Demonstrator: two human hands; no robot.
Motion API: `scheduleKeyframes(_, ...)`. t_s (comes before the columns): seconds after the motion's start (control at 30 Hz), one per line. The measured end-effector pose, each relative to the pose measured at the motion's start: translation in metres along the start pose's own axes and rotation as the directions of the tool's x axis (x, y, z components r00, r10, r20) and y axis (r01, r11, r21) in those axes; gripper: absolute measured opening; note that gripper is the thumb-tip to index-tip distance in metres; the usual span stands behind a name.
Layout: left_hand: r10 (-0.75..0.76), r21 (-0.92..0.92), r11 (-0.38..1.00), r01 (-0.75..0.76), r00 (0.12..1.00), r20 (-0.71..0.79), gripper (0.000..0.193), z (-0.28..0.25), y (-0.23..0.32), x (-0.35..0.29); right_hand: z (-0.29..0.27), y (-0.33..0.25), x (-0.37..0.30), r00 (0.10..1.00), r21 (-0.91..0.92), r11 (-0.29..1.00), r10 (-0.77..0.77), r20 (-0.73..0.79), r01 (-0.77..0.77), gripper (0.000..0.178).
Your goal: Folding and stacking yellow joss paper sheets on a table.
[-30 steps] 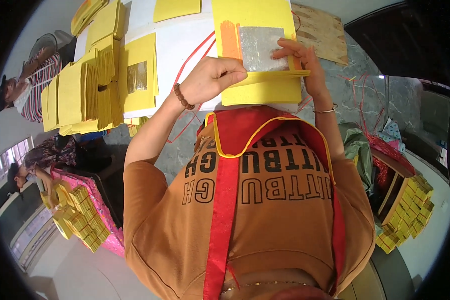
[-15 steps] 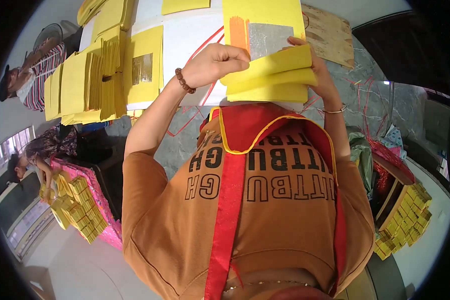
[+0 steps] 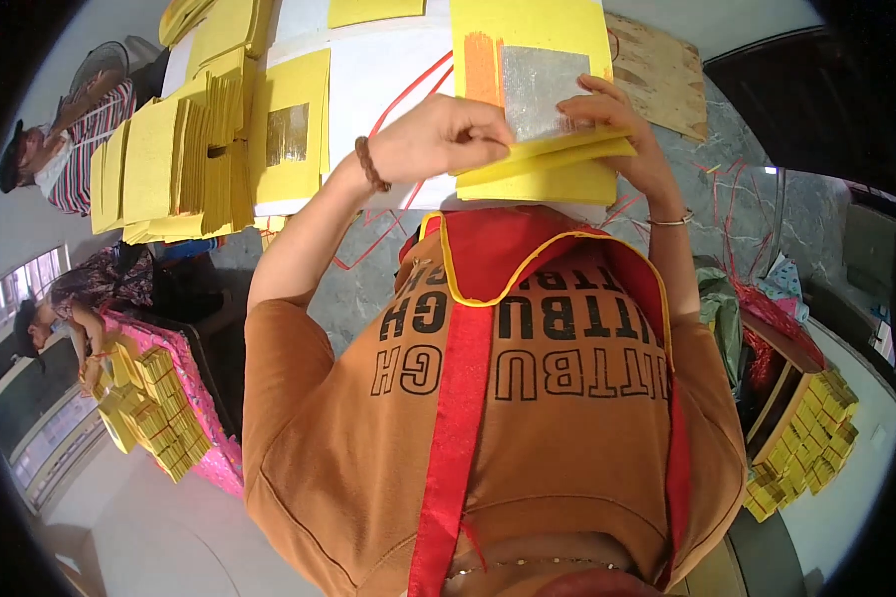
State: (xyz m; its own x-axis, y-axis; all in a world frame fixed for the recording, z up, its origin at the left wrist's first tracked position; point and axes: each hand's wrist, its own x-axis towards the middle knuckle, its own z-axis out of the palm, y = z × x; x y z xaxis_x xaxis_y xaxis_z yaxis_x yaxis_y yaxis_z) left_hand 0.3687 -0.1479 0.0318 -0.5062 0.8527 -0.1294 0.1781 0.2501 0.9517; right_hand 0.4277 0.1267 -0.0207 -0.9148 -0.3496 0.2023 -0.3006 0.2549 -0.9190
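Note:
In front of me lies a large yellow paper sheet (image 3: 558, 22) with an orange strip and a silver-grey rectangle on it. Its near part, or a sheet on top of it, is folded into a narrow yellow paper strip (image 3: 558, 157) that lifts in a thin crease. My left hand (image 3: 443, 134) pinches the strip's left end between thumb and fingertips. At the other end, my right hand (image 3: 622, 134) curls round the strip, its fingers reaching over the silver patch. More yellow paper lies flat beneath the strip, close to the table edge.
Left of my arm lie a silver-patched yellow sheet (image 3: 294, 114) and a thick stack of folded yellow papers (image 3: 194, 159). Red string (image 3: 408, 95) crosses the white table top. Two other people work at the left. More bundles (image 3: 801, 443) stand at lower right.
The folded yellow strip has gone from a broad, loose flap to a narrow crease. My right fingers have spread over the silver patch, and my left hand has shifted slightly right.

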Motion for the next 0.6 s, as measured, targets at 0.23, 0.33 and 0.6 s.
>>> scheduleKeyframes(0.23,0.361,0.819,0.511,-0.261,0.930,0.071,0.048,0.020,0.030,-0.004,0.005,-0.001,-0.003,0.989,0.077,0.992,0.110,-0.102,-0.102,0.024)
scheduleKeyframes(0.33,0.337,0.751,0.595,-0.288,0.937,0.092,0.048,0.013,0.024,-0.003,0.009,-0.007,-0.002,0.951,0.303,0.929,0.268,-0.153,-0.213,0.022)
scheduleKeyframes(0.6,0.300,0.786,0.528,-0.322,0.937,0.182,0.077,0.017,0.016,-0.014,0.004,0.000,-0.002,0.975,0.165,0.966,0.213,-0.070,-0.199,0.040)
